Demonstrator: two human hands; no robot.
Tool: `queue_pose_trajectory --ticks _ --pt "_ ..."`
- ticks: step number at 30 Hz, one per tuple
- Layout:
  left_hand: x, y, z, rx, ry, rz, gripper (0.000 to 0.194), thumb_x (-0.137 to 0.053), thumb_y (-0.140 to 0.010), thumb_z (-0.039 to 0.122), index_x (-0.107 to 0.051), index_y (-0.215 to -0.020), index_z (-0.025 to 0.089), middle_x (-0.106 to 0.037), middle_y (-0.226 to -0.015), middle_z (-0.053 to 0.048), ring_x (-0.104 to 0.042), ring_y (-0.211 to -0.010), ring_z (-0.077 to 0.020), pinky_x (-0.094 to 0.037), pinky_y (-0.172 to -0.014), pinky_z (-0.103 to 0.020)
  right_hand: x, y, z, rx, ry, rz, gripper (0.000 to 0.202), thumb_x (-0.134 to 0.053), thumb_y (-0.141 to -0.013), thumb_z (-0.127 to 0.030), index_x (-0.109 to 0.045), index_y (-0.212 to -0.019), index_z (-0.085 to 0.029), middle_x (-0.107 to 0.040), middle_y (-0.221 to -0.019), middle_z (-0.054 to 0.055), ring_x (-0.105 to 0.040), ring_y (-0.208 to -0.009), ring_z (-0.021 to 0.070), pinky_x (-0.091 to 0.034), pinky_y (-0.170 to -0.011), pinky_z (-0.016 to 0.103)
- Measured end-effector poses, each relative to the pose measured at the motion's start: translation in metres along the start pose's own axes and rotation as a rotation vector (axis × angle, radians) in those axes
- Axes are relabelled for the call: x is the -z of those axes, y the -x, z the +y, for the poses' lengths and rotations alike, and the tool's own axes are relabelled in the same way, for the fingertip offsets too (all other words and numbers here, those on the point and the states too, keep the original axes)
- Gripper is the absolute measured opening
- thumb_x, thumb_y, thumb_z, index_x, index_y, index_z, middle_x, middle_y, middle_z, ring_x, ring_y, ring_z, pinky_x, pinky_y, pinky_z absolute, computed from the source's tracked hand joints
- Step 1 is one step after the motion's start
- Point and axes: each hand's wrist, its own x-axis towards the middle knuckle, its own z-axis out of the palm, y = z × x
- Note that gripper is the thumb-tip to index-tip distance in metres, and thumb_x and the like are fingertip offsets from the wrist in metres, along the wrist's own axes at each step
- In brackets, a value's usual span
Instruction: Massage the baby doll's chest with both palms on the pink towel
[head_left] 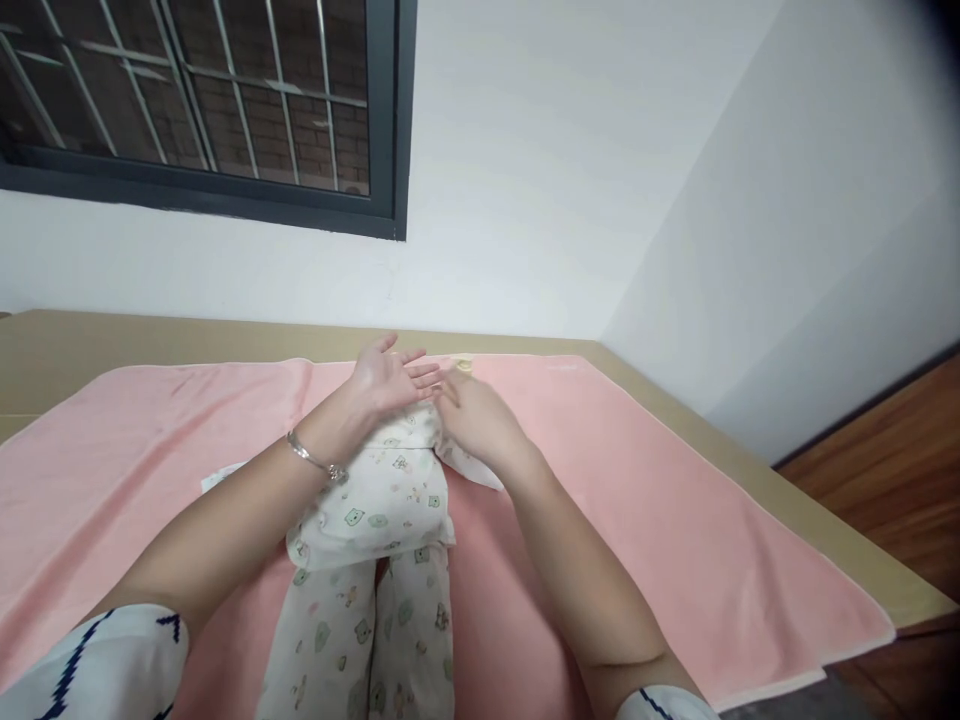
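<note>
White baby-size clothes with small animal prints, a top (375,500) and trousers (412,630), lie on a pink cloth (645,500). Over the top's upper end is my left hand (394,378), palm turned up and fingers spread, with nothing in it. A bracelet (315,458) circles that wrist. My right hand (476,415) is beside it, back of the hand up, its fingertips meeting or overlapping the left fingertips. Those right fingers are partly hidden and blurred, so whether they hold anything is unclear. A small yellowish item (463,364) shows just behind the right hand.
The pink cloth covers a tan surface (225,332) that runs along a white wall (510,200). A dark-framed window (390,120) with metal bars is at the upper left. Brown wood (892,470) stands at the right edge.
</note>
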Motion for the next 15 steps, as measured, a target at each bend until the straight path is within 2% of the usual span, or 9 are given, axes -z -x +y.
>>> queue_pose_trajectory --ticks 2,4,6,8,11,15 --pt "-0.008 -0.005 0.005 0.085 0.114 -0.071 0.076 -0.03 -0.092 0.058 -0.031 -0.15 0.01 -0.049 -0.145 -0.028 -0.06 -0.128 -0.0329 -0.052 -0.099 -0.049 -0.001 -0.01 0.011 -0.168 0.147 0.168 0.056 -0.046 -0.095 -0.027 -0.045 -0.15 -0.015 -0.039 -0.157 0.017 -0.024 -0.148 0.0468 -0.019 -0.113 0.075" --pt "-0.017 -0.005 0.007 0.112 0.168 -0.081 0.08 -0.032 -0.091 0.059 -0.022 -0.154 0.011 -0.045 -0.148 -0.028 -0.059 -0.128 -0.0325 -0.052 -0.098 -0.047 -0.009 -0.02 0.021 -0.184 0.216 0.192 0.064 -0.047 -0.093 -0.025 -0.035 -0.155 -0.014 -0.026 -0.164 0.016 -0.008 -0.151 0.0481 -0.008 -0.112 0.08" --pt "-0.024 -0.003 0.006 0.128 0.201 -0.091 0.08 -0.031 -0.092 0.059 -0.016 -0.156 0.012 -0.045 -0.149 -0.027 -0.06 -0.127 -0.0321 -0.052 -0.098 -0.048 -0.018 -0.028 0.028 -0.114 0.235 0.144 0.065 -0.043 -0.094 -0.022 -0.03 -0.157 -0.014 -0.025 -0.164 0.014 -0.007 -0.153 0.0441 -0.007 -0.116 0.076" --pt "-0.027 -0.002 0.006 0.135 0.228 -0.099 0.077 -0.03 -0.094 0.057 -0.015 -0.155 0.014 -0.046 -0.148 -0.026 -0.061 -0.125 -0.0315 -0.053 -0.097 -0.049 -0.024 -0.032 0.033 -0.084 0.27 0.108 0.064 -0.04 -0.095 -0.022 -0.03 -0.156 -0.01 -0.026 -0.164 0.014 -0.01 -0.153 0.0417 -0.008 -0.119 0.071" --pt "-0.024 -0.003 0.007 0.147 0.245 -0.095 0.071 -0.029 -0.095 0.056 -0.027 -0.151 0.014 -0.048 -0.147 -0.025 -0.061 -0.125 -0.0309 -0.053 -0.094 -0.047 -0.025 -0.034 0.036 -0.091 0.29 0.107 0.059 -0.038 -0.096 -0.023 -0.037 -0.154 -0.01 -0.031 -0.162 0.013 -0.016 -0.152 0.0409 -0.009 -0.119 0.07" --pt "-0.012 0.004 0.005 0.148 0.251 -0.07 0.065 -0.031 -0.095 0.056 -0.04 -0.143 0.015 -0.054 -0.141 -0.023 -0.062 -0.122 -0.0301 -0.054 -0.091 -0.045 -0.022 -0.036 0.036 -0.109 0.255 0.155 0.053 -0.034 -0.1 -0.028 -0.043 -0.151 -0.015 -0.037 -0.159 0.013 -0.022 -0.15 0.0424 -0.009 -0.115 0.076"
